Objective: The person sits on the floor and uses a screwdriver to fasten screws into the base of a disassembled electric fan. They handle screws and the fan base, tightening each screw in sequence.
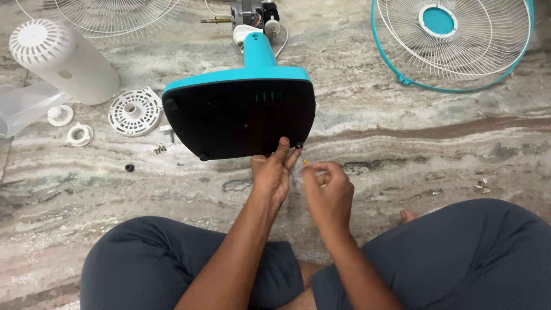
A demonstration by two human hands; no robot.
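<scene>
Beside right grip, fan base.

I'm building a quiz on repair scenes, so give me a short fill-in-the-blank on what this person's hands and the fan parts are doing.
1. The left hand touches the fan base, whose underside is coloured ____.
2. The right hand holds a thin ____ at the base's near corner.
3. The fan guard at the upper right has a ____ rim.
4. All the parts lie on a ____ floor.

Missing words: black; screwdriver; teal; marble
</scene>
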